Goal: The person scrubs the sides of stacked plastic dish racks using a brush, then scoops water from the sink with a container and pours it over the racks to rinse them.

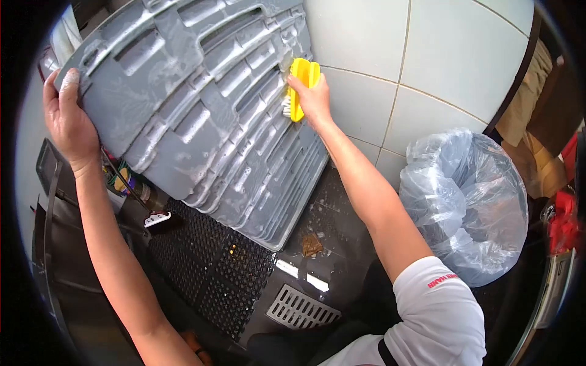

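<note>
A big grey moulded plastic panel (177, 116) with ribs and recesses stands tilted before me, wet and streaked with whitish suds. My left hand (70, 119) grips its upper left edge, fingers curled over the rim. In my right hand (311, 100) is a yellow scrubbing brush (304, 73), held by its body. The brush's white bristles face the panel's right side, close against the ribs; whether they touch cannot be made out exactly.
Pale wall tiles (360, 36) rise behind the panel. A bin lined with a clear plastic bag (464, 207) stands at right. Below lie a black perforated mat (207, 262), a floor drain grate (302, 307) and a brown scrap (311, 245). A broom (157, 219) is at left.
</note>
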### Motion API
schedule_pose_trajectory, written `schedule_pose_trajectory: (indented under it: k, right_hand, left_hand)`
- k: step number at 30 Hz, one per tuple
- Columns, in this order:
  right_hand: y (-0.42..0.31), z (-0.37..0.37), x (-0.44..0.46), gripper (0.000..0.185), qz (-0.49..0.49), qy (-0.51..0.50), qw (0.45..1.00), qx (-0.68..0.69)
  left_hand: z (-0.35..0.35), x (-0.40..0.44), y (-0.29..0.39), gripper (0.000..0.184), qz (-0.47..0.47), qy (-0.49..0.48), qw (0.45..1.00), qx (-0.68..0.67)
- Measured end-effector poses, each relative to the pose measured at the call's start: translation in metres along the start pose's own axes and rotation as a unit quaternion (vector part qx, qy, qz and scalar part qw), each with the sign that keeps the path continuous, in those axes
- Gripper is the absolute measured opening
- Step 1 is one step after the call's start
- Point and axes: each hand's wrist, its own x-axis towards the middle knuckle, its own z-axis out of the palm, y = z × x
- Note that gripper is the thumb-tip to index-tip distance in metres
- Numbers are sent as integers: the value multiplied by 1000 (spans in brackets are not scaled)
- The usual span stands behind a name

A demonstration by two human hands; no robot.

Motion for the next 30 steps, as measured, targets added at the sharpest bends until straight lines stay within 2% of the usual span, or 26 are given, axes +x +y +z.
schedule_pose_trajectory:
  k: [4,5,8,10,12,15,17,21,22,24,26,30]
  right_hand:
    - [18,-8,71,38,65,-23,996,61]
    - [24,-8,87,36,52,7,998,42]
    - [18,-2,71,50,80,6,991,108]
    - [0,1,27,55,20,11,1000,4]
    - [-8,1,13,59,26,-12,999,28]
    - [-53,12,41,59,-88,-8,996,-20]
    - [-69,26,84,57,-68,26,997,-36]
    - [-56,10,104,55,-36,61,987,-146]
    - [-43,12,95,57,-20,47,996,-78]
    - [-6,15,62,55,-48,85,995,1]
    - [14,4,22,49,75,54,993,71]
    - [-30,9,-68,51,74,1,996,49]
  left_hand:
    - [2,-3,0,28,-1,-3,1000,-23]
    - [3,-4,1,28,2,-3,1000,-22]
    - [11,-9,14,25,4,13,1000,2]
    - [14,-10,14,24,-1,19,1000,7]
    - [15,-9,14,24,2,21,1000,0]
    - [16,-7,13,25,5,18,1000,-24]
    - [17,-10,17,25,4,19,1000,-18]
    - [13,-10,11,24,2,12,1000,-3]
    - [12,-9,9,25,-6,9,1000,-27]
    - [16,-10,10,24,12,21,999,-34]
    - [15,-10,10,24,2,17,1000,-6]
    - [11,-8,7,26,1,17,998,56]
